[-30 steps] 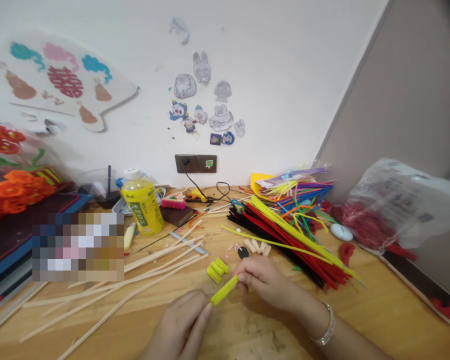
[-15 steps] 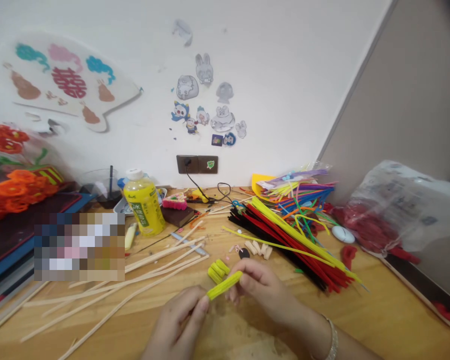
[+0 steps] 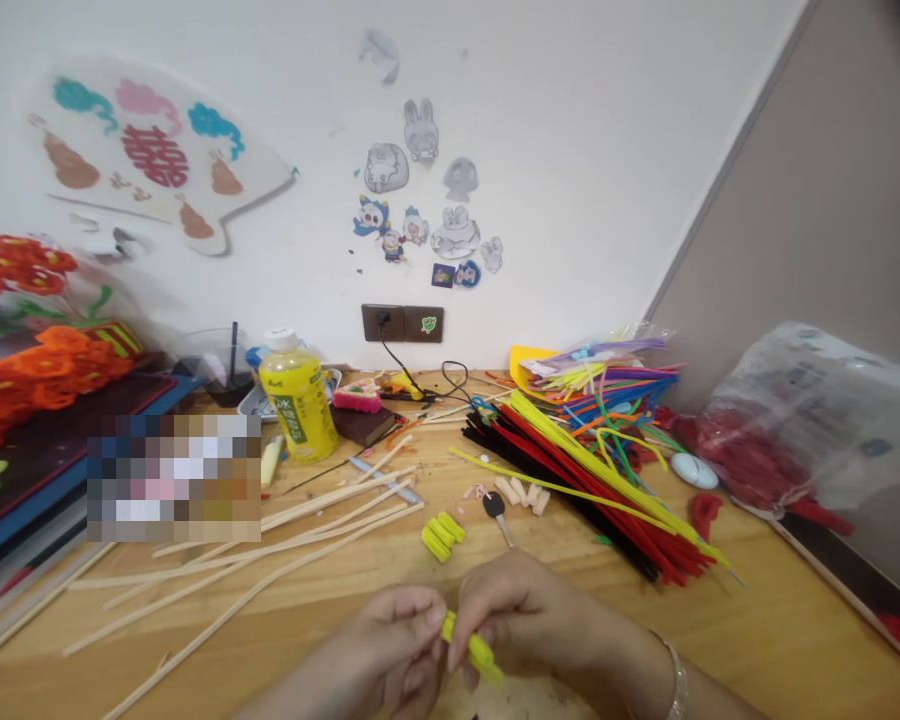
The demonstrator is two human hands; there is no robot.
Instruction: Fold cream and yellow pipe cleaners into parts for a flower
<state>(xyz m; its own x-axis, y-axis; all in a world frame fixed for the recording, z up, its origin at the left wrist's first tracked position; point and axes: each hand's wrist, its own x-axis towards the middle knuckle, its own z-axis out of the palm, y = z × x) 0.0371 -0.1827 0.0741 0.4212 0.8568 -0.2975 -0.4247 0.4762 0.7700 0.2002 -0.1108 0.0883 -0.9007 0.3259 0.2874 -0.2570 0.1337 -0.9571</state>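
Low in the middle, my left hand [image 3: 399,640] and my right hand [image 3: 521,612] meet on a yellow folded pipe cleaner [image 3: 481,655]. The left thumb and fingers pinch one end of it. Fingers of my right hand wrap over its middle, hiding part of it, and the other end sticks out below, tilted down to the right. Just beyond the hands, a small group of yellow folded pipe cleaners [image 3: 442,537] lies on the wooden table. Near my right hand's knuckles lies a key with a black head [image 3: 495,506].
Long pale strips [image 3: 247,575] spread across the left. Black, red and yellow pipe cleaners [image 3: 585,490] lie in a bundle at right. A yellow drink bottle [image 3: 300,405] stands at the back. Beige pieces [image 3: 523,494], a white mouse [image 3: 694,470] and a plastic bag [image 3: 810,420] lie further right.
Both hands have come closer to me with the yellow pipe cleaner, which has turned from slanting up right to slanting down right. The right fingers now cover its middle. The view has shifted slightly.
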